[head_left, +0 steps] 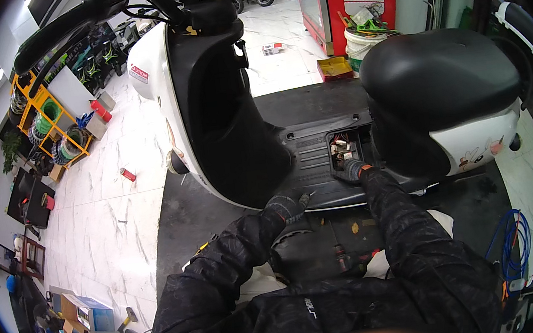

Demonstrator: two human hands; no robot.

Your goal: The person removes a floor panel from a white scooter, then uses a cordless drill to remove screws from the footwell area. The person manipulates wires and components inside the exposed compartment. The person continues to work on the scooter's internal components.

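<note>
A white and black electric scooter (252, 188) stands side-on before me, its handlebar at the left and its seat at the right. In the black footboard an open compartment (364, 139) holds wires with white connectors (342, 147). My right hand (351, 169), in a grey glove, reaches into the near side of this compartment, fingers closed by the connectors; what they grip is too small to name. My left hand (288, 209), gloved too, is closed at the footboard's near edge around a small thin thing that I cannot make out.
A red drill (344, 259) lies on the dark mat below the scooter. Behind the footboard are a yellow tray (335, 68) and a white bucket (364, 43). A red can (127, 174) is on the tiled floor at left; a coiled blue hose (514, 247) lies at right.
</note>
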